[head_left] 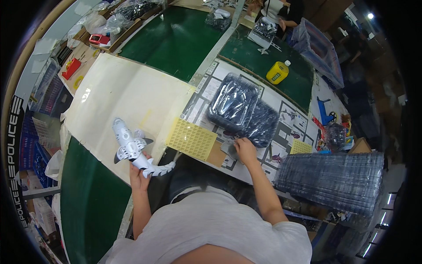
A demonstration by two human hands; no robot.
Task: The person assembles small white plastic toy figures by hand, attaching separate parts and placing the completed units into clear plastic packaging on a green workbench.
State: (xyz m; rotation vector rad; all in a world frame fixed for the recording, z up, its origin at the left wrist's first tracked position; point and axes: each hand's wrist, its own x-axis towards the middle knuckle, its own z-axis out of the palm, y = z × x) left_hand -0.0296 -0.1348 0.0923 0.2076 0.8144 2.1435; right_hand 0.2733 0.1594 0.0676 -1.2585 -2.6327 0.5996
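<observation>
My left hand (140, 178) is closed around a white toy creature (127, 143) with black fins and a curved, segmented tail (159, 170). Its long body points away from me over the pale board. My right hand (245, 149) is at the near edge of the dark plastic trays (235, 99), which have a glossy, clear look. Its fingers are bent down beside a small greyish piece (229, 148) on the printed sheets. What they pinch is too small to make out. Between my hands lies a yellow sheet of small stickers (191, 138).
A tall stack of dark plastic trays (329, 180) stands at the right. A yellow bottle (278, 72) is on the green surface beyond. At the far left are a red tape dispenser (71, 68) and boxes of bagged parts. Another person (285, 15) works across the table.
</observation>
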